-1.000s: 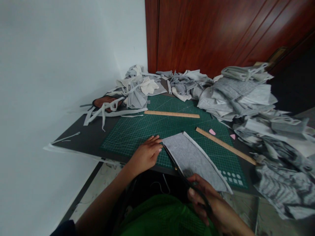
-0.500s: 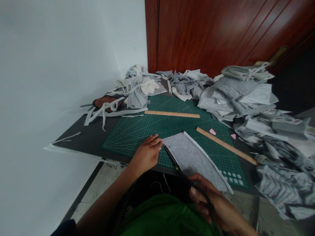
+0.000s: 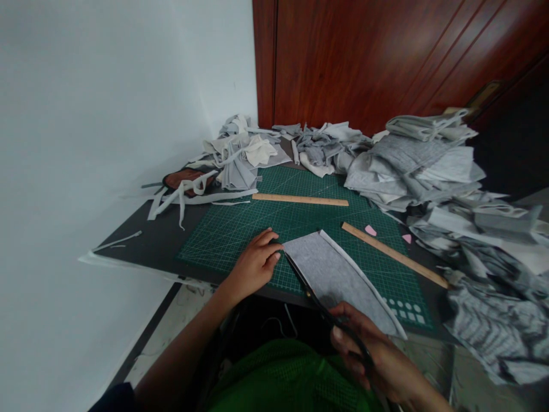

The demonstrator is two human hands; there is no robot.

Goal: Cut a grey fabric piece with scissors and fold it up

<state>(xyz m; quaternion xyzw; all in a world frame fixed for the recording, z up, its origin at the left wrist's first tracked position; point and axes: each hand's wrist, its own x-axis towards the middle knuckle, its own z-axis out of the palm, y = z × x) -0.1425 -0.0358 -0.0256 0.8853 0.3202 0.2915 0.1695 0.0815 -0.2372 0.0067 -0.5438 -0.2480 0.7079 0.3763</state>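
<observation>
Position of black scissors (image 3: 308, 293) along grey fabric panel (image 3: 341, 280)
The right hand (image 3: 364, 346) has its fingers wrapped around the handles, with the blades lying along the panel's left edge. The panel (pale strip on its right edge) lies on the green cutting mat (image 3: 231, 229). The left hand (image 3: 254, 266), fingers loosely spread, is at the panel's far-left corner, beside the blade tips. Farther off lie a wooden ruler (image 3: 300, 199), then a fabric heap (image 3: 412, 166) before the brown door (image 3: 364, 68).
</observation>
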